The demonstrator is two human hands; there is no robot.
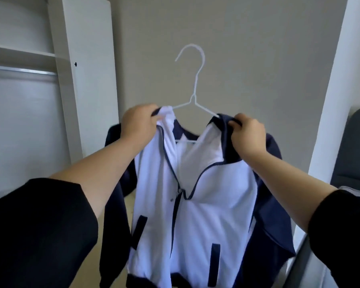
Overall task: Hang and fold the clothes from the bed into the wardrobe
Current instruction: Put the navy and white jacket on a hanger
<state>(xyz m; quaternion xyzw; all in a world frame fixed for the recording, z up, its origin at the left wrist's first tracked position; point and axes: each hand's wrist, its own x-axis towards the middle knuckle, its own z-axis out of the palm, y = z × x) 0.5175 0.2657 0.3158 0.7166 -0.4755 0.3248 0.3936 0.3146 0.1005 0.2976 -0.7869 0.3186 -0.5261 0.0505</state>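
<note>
Head view: left hand [138, 123], right hand [248, 134] fingers clamped on jacket [206, 204] collar; hanger [193, 98] inside jacket; wardrobe [87, 80] leftward.

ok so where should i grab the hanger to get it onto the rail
Probably best to pinch the hanger by its bare neck, just above the twist where the shoulder wires meet, coming from the right. Its shoulder ends sit inside the jacket, and the hook's open end points left toward the wardrobe rail, so keep that side free.
</note>
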